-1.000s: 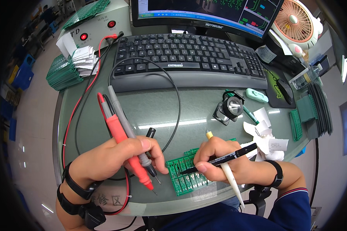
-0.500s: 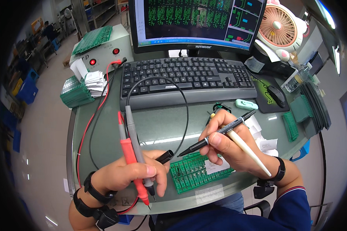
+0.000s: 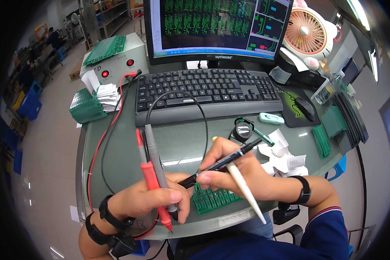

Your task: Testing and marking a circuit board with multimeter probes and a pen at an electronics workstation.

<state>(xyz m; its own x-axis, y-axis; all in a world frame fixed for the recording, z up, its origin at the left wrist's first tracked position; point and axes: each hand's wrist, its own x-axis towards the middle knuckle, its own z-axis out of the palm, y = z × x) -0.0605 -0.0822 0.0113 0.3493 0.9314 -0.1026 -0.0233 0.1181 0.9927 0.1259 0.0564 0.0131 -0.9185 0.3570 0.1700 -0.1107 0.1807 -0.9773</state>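
Note:
My left hand (image 3: 154,200) grips two test probes together, a red one (image 3: 151,182) and a grey one (image 3: 157,167), tips pointing down at the desk's near edge. My right hand (image 3: 232,171) holds a black marker pen (image 3: 223,164) and a white stick (image 3: 245,190); the pen tip points left toward my left thumb. A green circuit board panel (image 3: 214,199) lies flat on the glass desk under both hands, partly hidden by them.
A black keyboard (image 3: 208,89) and a monitor (image 3: 212,26) stand behind. A grey tester box (image 3: 117,60) with red and black leads sits at left, beside stacks of green boards (image 3: 86,106). Paper scraps (image 3: 284,156), a magnifier loupe (image 3: 242,130), a mouse (image 3: 307,108) and a pink fan (image 3: 310,30) are at right.
The view has tilted up and drawn closer. My right hand with pen and stick moved left and down over the board, near my left hand. The probes stay gripped.

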